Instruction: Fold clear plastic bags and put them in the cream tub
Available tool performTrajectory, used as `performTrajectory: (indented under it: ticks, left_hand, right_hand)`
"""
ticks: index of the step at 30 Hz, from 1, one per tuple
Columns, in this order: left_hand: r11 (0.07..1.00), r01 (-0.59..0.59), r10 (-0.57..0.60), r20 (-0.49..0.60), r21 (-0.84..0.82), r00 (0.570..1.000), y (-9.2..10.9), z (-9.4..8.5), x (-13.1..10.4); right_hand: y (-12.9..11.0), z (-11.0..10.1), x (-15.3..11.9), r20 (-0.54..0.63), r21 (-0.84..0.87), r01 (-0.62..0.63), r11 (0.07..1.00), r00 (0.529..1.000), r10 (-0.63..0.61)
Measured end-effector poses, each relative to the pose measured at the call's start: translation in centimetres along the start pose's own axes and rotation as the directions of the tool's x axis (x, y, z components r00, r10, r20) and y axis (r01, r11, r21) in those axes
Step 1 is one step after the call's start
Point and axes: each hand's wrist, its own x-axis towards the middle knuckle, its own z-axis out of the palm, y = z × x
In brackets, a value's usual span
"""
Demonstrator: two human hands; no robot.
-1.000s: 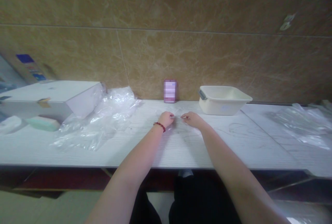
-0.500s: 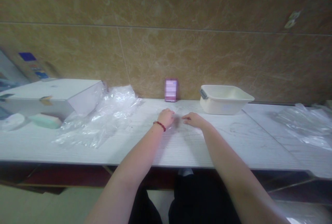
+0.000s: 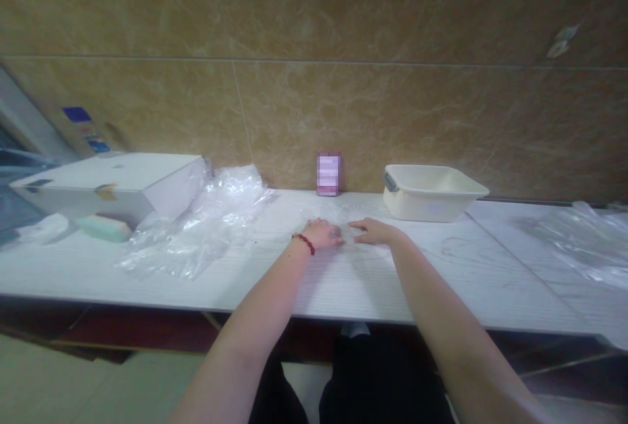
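Note:
My left hand [image 3: 324, 234], with a red beaded bracelet at the wrist, lies low over the white table [image 3: 275, 280]. Its fingers are stretched toward the right and look flat. Facing it across a small gap, my right hand [image 3: 377, 232] has its index finger and thumb apart. A thin clear plastic sheet or bag [image 3: 347, 235] seems to lie under and between both hands; its edges are hard to make out. Behind the hands, a small purple and white card or box [image 3: 328, 174], blurred out, stands upright against the wall.
Right of the hands stands a cream plastic bin [image 3: 432, 195] with a grey handle. Crumpled clear plastic [image 3: 210, 214] lies to the left, beside a white box [image 3: 118, 182] and a pale green object [image 3: 105, 228]. More clear plastic [image 3: 589, 241] lies at far right.
My left hand has turned flatter and reached slightly right and toward me. The right hand stays about level with it. The whole view has shifted slightly.

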Motion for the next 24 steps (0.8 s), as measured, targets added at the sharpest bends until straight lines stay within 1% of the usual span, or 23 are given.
performTrajectory:
  ticks: [3, 7, 11, 17, 24]
  left_hand:
    - [1.000, 0.007, -0.007, -0.021, 0.005, 1.000, -0.1, 0.3, 0.1]
    - [0.999, -0.039, 0.040, -0.075, 0.007, 0.996, -0.3, 0.8, 0.2]
    - [0.996, -0.069, 0.061, -0.132, -0.059, 0.989, -0.7, 1.2, 0.3]
    - [0.992, -0.018, -0.009, -0.207, -0.127, 0.978, -1.0, 1.3, 0.2]
    - [0.992, 0.003, -0.032, -0.228, -0.127, 0.973, -1.1, 1.1, 0.0]
  right_hand:
    - [0.0, 0.2, -0.1, -0.005, -0.017, -0.011, 1.000, 1.000, 0.011]
    - [0.1, 0.6, 0.0, 0.015, -0.050, -0.018, 0.999, 1.000, 0.019]
    - [0.0, 0.8, 0.0, 0.013, -0.066, -0.048, 0.997, 0.999, 0.049]
    - [-0.4, 0.6, -0.5, 0.009, -0.031, -0.056, 0.998, 0.998, 0.056]
    - [-0.1, 0.7, -0.4, -0.004, -0.009, -0.042, 0.999, 0.999, 0.042]
